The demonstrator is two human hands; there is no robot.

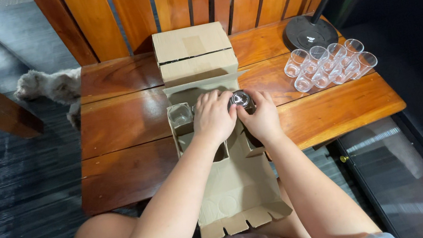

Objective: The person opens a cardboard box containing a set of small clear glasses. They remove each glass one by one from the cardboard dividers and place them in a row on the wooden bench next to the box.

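Head view: both hands, left (213, 116) and right (261, 118), have their grip clamped on a glass (241, 99) inside the open cardboard carton (236, 188) on the slatted wooden surface (127, 121); dark floor around.

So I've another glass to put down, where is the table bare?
The left part of the table is bare, from its left edge to the open carton. A bare strip also runs along the right front, below the glasses. It is crowded mid-table, where both hands meet by the box.
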